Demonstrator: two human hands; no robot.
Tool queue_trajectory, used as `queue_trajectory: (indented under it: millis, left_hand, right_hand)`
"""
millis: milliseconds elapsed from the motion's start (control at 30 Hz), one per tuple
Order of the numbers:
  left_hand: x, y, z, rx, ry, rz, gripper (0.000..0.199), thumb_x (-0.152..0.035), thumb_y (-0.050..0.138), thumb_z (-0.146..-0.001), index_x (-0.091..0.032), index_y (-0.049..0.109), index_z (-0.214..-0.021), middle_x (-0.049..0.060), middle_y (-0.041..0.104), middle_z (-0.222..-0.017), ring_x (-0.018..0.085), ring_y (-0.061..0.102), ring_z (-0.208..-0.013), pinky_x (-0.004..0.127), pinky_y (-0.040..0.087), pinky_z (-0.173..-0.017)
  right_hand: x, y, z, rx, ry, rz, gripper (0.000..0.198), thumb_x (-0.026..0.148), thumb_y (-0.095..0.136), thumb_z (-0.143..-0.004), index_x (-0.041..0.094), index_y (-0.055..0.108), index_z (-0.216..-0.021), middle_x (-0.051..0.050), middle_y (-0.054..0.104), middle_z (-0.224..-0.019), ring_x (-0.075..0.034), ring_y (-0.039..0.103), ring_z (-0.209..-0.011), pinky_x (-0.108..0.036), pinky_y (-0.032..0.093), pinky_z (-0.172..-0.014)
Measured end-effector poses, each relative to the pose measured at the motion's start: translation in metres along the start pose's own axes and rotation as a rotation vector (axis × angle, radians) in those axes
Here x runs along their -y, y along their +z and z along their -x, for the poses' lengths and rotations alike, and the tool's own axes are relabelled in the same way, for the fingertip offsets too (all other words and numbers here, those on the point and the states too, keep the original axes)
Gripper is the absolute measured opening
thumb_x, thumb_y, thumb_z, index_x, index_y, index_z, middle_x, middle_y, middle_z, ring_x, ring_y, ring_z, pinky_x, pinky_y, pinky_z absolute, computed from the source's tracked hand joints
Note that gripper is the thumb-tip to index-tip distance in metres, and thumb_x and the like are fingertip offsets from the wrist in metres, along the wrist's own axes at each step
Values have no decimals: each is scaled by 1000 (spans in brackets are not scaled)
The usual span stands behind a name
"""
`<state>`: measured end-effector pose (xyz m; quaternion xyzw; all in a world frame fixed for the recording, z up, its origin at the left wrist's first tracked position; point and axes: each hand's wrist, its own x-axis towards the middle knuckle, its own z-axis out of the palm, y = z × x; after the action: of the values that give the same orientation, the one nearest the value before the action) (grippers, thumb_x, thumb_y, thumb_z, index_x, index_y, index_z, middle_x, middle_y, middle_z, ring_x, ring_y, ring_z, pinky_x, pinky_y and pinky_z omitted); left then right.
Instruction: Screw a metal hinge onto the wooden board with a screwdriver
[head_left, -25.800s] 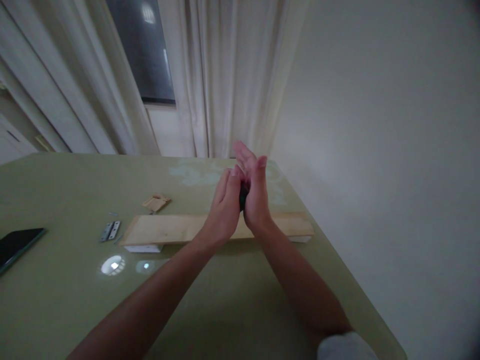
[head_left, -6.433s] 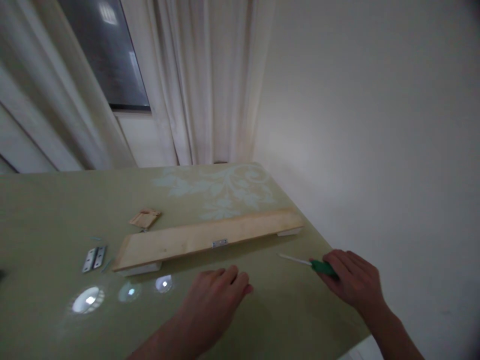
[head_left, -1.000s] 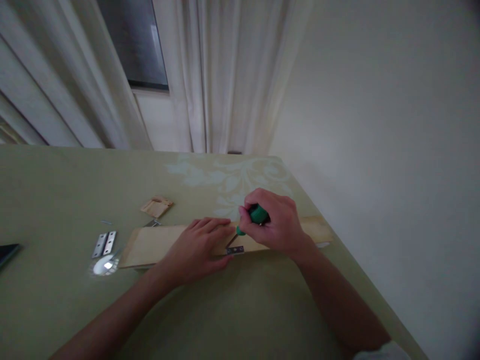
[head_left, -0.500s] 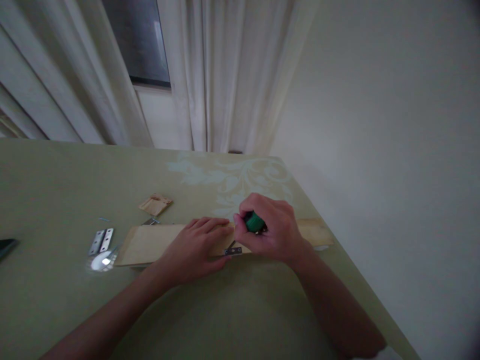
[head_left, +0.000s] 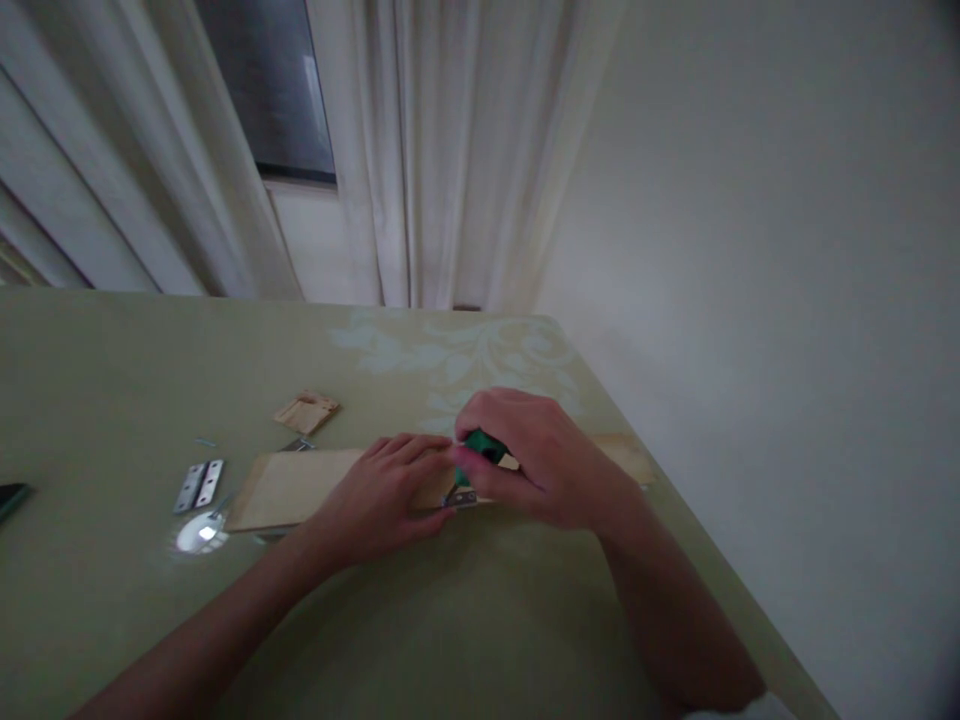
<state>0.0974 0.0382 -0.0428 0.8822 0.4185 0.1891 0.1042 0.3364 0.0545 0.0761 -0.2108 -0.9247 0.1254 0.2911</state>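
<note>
Gripping the green screwdriver (head_left: 480,447), the right hand (head_left: 536,465) now sits lower and more rolled over the tool than it did a second ago, when much more of the green handle showed above the fingers; only a small green patch peeks out between thumb and forefinger now. The fingers are wrapped tight around the handle, and the tip, hidden under the hand, points down at the small metal hinge (head_left: 459,497) on the near edge of the wooden board (head_left: 285,485). That roll of the wrist over the last second reads as a turn of the driver, so the screw at the hinge is probably being worked in, though the screw itself cannot be seen.

The left hand (head_left: 382,495) has hardly moved: it lies flat on the board with fingers spread and pressing down, fingertips just beside the hinge, holding nothing but steadying the wood. The board lies across the green desk (head_left: 112,600), near its right edge.

A spare hinge (head_left: 199,484) lies on the desk left of the board, a small wooden piece (head_left: 306,411) behind it, and a dark flat object (head_left: 11,497) at the far left edge.
</note>
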Motion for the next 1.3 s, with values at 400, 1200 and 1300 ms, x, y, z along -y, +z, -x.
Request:
queue_trajectory:
  millis: [400,1200,1300]
  left_hand:
    - [4,2,2,-22,13,21,42,-41,75,-98,-23,73,-136,16,76,-139,41,69,-132,58,55,-113]
    - [-19,-52,-31,119,-5,929,25,-43,74,-101,-21,81,-110,7,84,-107,27,79,-105,45,64,-101]
    - [-19,-52,-34,32,-94,943,24,-43,85,-93,-20,80,-96,4,83,-93,26,79,-93,41,65,-91]
  right_hand:
    - [12,3,-1,17,-14,5,14,29,57,-107,23,62,-119,-7,76,-109,-22,67,-99,-34,52,-88]
    - [8,6,-1,-97,41,-22,51,17,63,-99,20,56,-150,-12,73,-130,-26,67,-118,-43,55,-106]
    - [5,5,-1,-89,117,-65,48,30,76,-102,24,59,-146,-9,76,-128,-23,71,-111,-39,56,-102]
